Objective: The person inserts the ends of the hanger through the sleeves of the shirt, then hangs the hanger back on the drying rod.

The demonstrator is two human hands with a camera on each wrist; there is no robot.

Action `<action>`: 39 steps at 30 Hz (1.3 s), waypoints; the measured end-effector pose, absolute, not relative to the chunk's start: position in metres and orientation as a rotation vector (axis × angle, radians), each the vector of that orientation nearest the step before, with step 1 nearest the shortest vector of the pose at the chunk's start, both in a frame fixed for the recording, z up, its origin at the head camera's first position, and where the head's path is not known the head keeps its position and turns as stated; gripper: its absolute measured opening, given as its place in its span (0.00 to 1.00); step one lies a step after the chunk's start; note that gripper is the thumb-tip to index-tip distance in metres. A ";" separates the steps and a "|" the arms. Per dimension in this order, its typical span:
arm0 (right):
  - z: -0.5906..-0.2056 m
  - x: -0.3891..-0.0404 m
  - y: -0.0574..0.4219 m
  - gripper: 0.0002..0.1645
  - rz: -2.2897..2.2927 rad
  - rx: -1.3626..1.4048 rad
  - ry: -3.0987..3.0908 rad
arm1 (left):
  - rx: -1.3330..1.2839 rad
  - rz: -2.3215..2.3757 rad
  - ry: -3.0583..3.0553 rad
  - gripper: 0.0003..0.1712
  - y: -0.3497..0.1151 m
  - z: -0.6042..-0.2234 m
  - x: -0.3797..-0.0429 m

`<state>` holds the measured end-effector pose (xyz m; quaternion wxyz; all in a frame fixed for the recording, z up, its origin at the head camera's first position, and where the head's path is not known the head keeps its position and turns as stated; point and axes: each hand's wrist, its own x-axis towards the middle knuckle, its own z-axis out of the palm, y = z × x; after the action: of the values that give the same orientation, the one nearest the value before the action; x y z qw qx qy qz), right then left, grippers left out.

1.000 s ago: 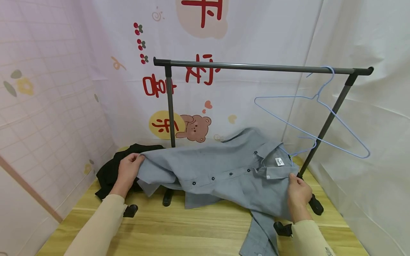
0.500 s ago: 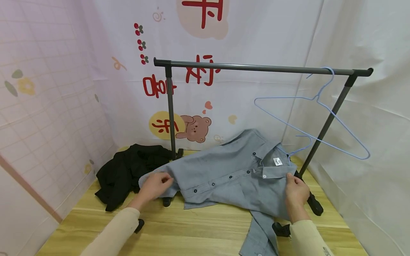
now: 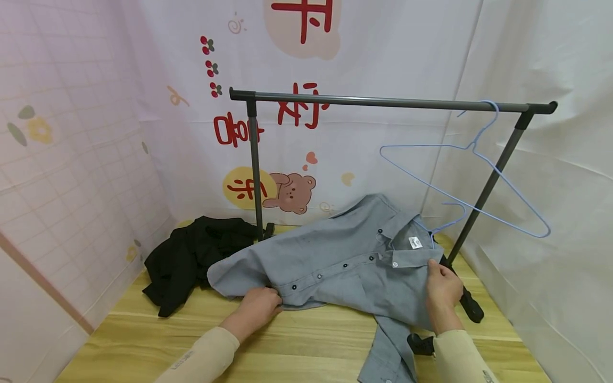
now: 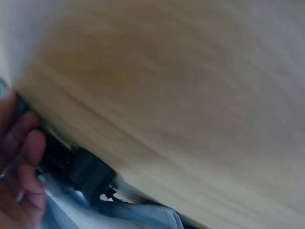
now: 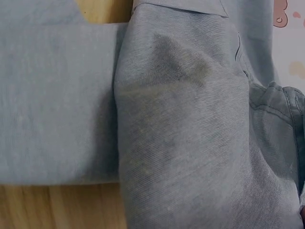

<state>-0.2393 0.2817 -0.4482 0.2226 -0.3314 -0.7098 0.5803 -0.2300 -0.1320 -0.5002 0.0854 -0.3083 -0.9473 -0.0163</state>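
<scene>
A grey button-up shirt (image 3: 330, 260) lies spread across the tabletop, its collar toward the right. A blue wire hanger (image 3: 455, 215) is partly inside it, with the hook sticking out at the neck. My right hand (image 3: 445, 290) pinches the shirt's front edge near the collar. At the lower hem is my left hand (image 3: 258, 308), its fingertips partly hidden by the cloth in the head view. In the blurred left wrist view its fingers (image 4: 31, 148) are loosely curled beside the shirt, with no cloth seen between them. Grey shirt fabric (image 5: 186, 124) fills most of the right wrist view.
A dark metal clothes rack (image 3: 373, 101) stands over the shirt, with black feet (image 3: 421, 344) on the wooden table (image 3: 297, 346). From its bar hangs a second blue hanger (image 3: 431, 183) at the right. A crumpled black garment (image 3: 191, 260) lies at the left.
My left hand has let go of the shirt's left end and moved right and down to the hem. That end has dropped, exposing more of the black garment. My right hand has barely moved.
</scene>
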 end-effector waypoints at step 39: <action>-0.447 -0.237 0.291 0.31 1.587 -0.924 -1.884 | -0.342 -0.972 -3.082 0.14 -0.206 -0.469 -0.227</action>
<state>-0.2373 0.2914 -0.4474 0.2524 -0.3397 -0.6929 0.5838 -0.2273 -0.2062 -0.4693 -0.0541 -0.1051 -0.9470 -0.2988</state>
